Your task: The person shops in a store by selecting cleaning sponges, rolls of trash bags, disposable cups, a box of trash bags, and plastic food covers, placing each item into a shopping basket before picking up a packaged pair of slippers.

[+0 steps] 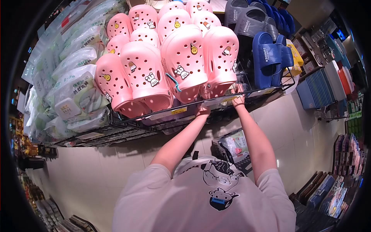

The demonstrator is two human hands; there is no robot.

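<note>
Both my arms reach forward to the front edge of a black wire rack that carries pink clogs (183,58) with small charms on them. My left hand (202,111) is at the rack's lower front edge, below the clogs, its fingers hidden behind the edge and the price strip. To the right, my right hand (238,97) is partly behind the wire edge, just beside the heel of the rightmost clog. Its fingers are mostly covered, so what it touches does not show. A yellow price label (179,111) sits on the edge left of my left hand.
Packaged goods in clear bags (75,83) are stacked at the left. Blue slides (266,58) and grey slides (249,19) stand at the right. A dark cart or basket (235,149) holding a clear package is below my arms. Blue folded goods (317,89) stand farther right.
</note>
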